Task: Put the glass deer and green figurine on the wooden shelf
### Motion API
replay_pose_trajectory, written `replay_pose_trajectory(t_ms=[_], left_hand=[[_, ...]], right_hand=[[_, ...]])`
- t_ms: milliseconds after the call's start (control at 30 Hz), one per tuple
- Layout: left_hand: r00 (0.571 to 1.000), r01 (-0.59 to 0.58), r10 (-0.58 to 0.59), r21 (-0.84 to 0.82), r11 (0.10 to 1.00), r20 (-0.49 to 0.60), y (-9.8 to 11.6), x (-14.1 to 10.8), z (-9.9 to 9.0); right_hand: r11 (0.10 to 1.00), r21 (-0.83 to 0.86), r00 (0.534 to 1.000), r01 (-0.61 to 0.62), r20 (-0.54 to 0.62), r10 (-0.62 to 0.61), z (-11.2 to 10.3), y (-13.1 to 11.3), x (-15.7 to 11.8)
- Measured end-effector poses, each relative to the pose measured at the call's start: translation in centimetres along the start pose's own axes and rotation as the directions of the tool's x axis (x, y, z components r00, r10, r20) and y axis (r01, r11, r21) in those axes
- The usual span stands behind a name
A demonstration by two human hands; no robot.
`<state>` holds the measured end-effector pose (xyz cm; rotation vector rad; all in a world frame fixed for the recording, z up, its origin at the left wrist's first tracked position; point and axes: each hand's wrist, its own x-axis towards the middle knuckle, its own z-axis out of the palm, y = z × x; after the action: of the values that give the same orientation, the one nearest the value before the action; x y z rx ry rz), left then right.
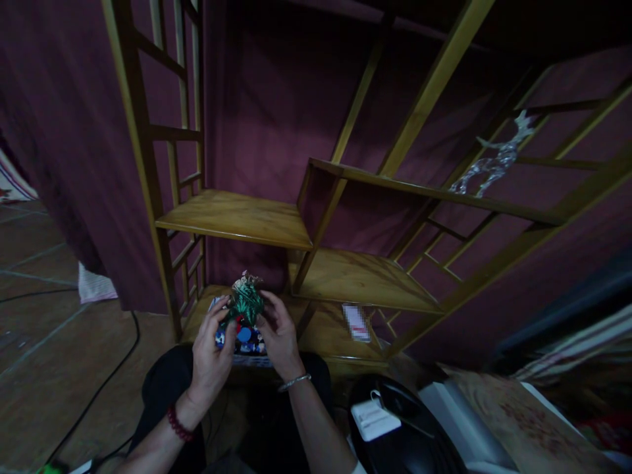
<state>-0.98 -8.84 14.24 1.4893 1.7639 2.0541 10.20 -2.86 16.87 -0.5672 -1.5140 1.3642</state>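
Between my two hands is a shiny dark-green leafy ornament (245, 301) with a pale, wiry top; its exact kind is unclear in the dim light. My left hand (211, 339) grips its left side, with the fingers curled and the thumb in front. On the other side, my right hand (280, 334) holds it with bent fingers. Directly below, a box (251, 361) of small blue, red and white items sits at the front of the lowest shelf. A round blue piece (244, 335) shows among them. My hands partly cover the box.
A wooden display shelf (237, 216) stands ahead with staggered boards and lattice sides. A clear deer figurine (498, 161) stands on an upper right board. A blurred pale card (356, 322) lies low. At right are a black seat (395, 434) with a white item and a large printed bag (528, 415).
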Motion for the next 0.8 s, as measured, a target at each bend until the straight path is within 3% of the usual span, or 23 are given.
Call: replay_pose_trajectory(t_ms=[167, 233, 400, 800], left_hand=[[0.97, 0.241, -0.241, -0.003, 0.97, 0.036, 0.1, 0.0, -0.5], [0.958, 0.28, -0.281, 0.032, 0.96, 0.051, 0.0, 0.0, -0.7], [0.962, 0.257, -0.264, 0.109, 0.96, 0.062, 0.8, 0.5, -1.1], [0.969, 0.194, -0.204, 0.084, 0.977, 0.14, 2.9, 1.3, -1.5]], right_hand=[[0.999, -0.051, 1.0, 0.001, 0.022, 0.0, 0.6, -0.6, -0.2], [0.999, -0.053, 0.999, -0.001, 0.036, 0.003, 0.8, -0.9, -0.2], [0.999, -0.018, 0.999, -0.035, 0.009, 0.035, 1.5, -1.9, -0.1], [0.996, -0.032, 0.997, -0.079, -0.011, 0.079, 1.6, -3.8, 0.3]])
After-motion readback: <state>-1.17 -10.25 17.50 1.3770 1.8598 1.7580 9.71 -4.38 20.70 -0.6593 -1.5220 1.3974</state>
